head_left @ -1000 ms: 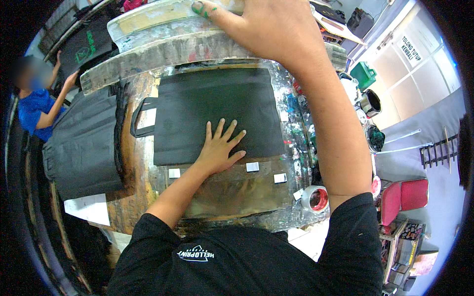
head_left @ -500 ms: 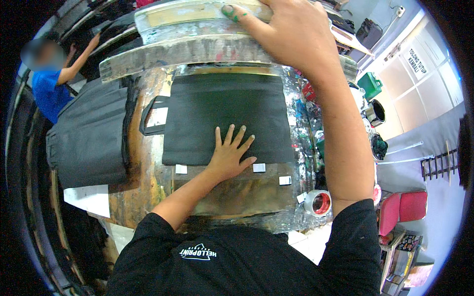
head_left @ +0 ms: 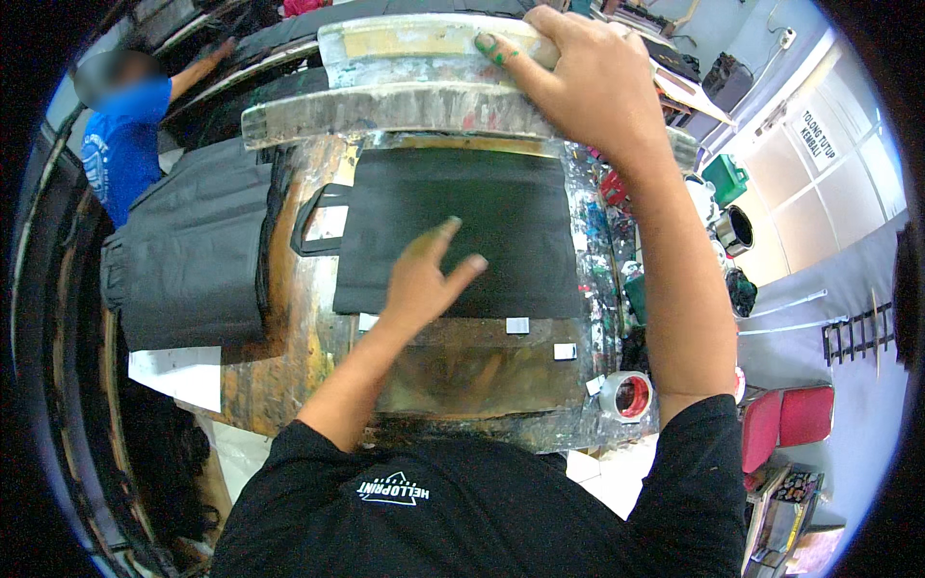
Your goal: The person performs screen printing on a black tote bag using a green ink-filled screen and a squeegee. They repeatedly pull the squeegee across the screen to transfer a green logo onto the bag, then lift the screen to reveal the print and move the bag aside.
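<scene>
From where I stand, the left hand (head_left: 429, 275) is open, blurred, over the black bag (head_left: 520, 231); contact I cannot tell. Beyond it, the right hand (head_left: 597, 91) grasps the stained frame (head_left: 405, 67); a slip could pinch the left fingers. Half a second ago, these were spread flat.

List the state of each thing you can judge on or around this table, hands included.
Black bag: laid flat, handle out left
Frame: raised clear of the bag
Right hand: gripping the frame, stained green
Left hand: over the bag, blurred; touch unclear
Dark cloth stack: piled flat
Tape roll: set down, unheld
Silver can: open
</scene>
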### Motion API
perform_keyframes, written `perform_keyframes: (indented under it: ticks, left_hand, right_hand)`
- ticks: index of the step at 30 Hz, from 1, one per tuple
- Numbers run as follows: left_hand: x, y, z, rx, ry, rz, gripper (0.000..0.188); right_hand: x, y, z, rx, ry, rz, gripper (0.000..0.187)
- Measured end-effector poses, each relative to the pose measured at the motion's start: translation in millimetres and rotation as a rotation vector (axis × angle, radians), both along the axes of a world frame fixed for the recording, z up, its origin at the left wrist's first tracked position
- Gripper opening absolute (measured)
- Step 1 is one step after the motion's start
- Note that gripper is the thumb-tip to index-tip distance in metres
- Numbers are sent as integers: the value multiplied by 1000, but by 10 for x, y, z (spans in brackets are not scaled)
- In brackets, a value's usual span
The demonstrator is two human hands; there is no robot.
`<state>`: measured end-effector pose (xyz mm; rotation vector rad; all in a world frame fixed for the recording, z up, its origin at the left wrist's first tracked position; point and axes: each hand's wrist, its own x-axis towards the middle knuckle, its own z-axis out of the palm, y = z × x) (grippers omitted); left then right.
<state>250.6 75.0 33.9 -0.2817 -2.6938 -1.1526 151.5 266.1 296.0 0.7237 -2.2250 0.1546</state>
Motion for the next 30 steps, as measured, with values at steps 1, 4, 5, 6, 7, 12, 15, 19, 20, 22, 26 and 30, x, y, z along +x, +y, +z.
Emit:
perform_keyframes:
  ticks: [1, 4, 5, 6, 7, 12, 15, 19, 20, 22, 26, 30]
  left_hand:
    - [-58, -215, 102, 178, -31, 44, 72]
    - [98, -649, 624, 676, 168, 255, 90]
    - [122, -963, 600, 879, 193, 140, 97]
    - [141, -1211, 564, 1080, 214, 24, 105]
    - [244, -1217, 679, 1083, 235, 5, 102]
    - [860, -1124, 350, 683, 35, 300, 73]
    - [1099, -1191, -511, 713, -32, 318, 91]
    - [1226, -1155, -956, 141, 146, 476, 123]
    - [1264, -1175, -985, 114, 162, 471, 123]
    - [1221, -1230, -1018, 64, 202, 452, 122]
    - [1238, -1194, -917, 62, 167, 429, 122]
    - [1270, -1222, -972, 53, 104, 448, 123]
  right_hand:
    - [22, -7, -38, 2, 29, -5, 57]
    - [166, -5, -224, -32, 63, -46, 56]
    - [264, -12, -293, -47, 44, -20, 51]
    - [393, -11, -387, -22, -6, -40, 50]
    - [530, -3, -534, -10, -32, -42, 47]
    - [1077, 145, -1032, 174, -388, 2, 58]
    - [1064, 154, -1603, 175, -486, -13, 63]
    - [1036, 198, -1767, 117, -599, -81, 66]
    - [1038, 226, -1755, 140, -554, -60, 68]
    - [1021, 208, -1660, 171, -607, -36, 68]
    - [1222, 148, -1782, 218, -731, -24, 67]
    - [1296, 22, -1986, 217, -680, -52, 57]
